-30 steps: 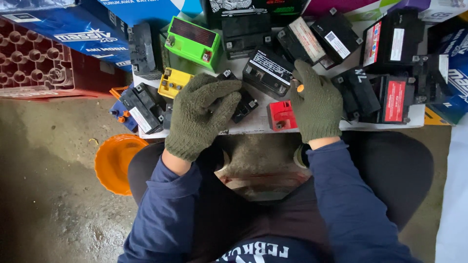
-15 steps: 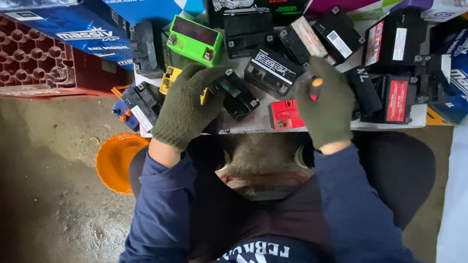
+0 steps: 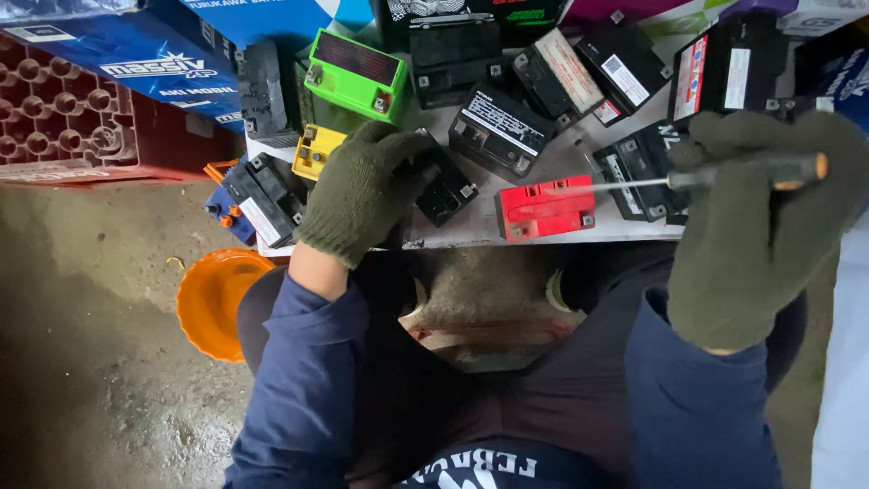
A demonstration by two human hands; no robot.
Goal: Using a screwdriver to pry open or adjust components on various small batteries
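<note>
Here, left hand (image 3: 362,190) lying clenched over a small black battery (image 3: 445,190) near the table (image 3: 561,231) front edge, fingers wrapping its near-left end. Red battery (image 3: 545,206) sitting just beside it at 3 o'clock, flat, long axis running 9 to 3. Right hand (image 3: 756,226) gripping a screwdriver (image 3: 724,174) by the handle, shaft pointing toward 9 o'clock, tip hovering over the red case. Left hand nearer the black battery; right hand raised, farther off.
</note>
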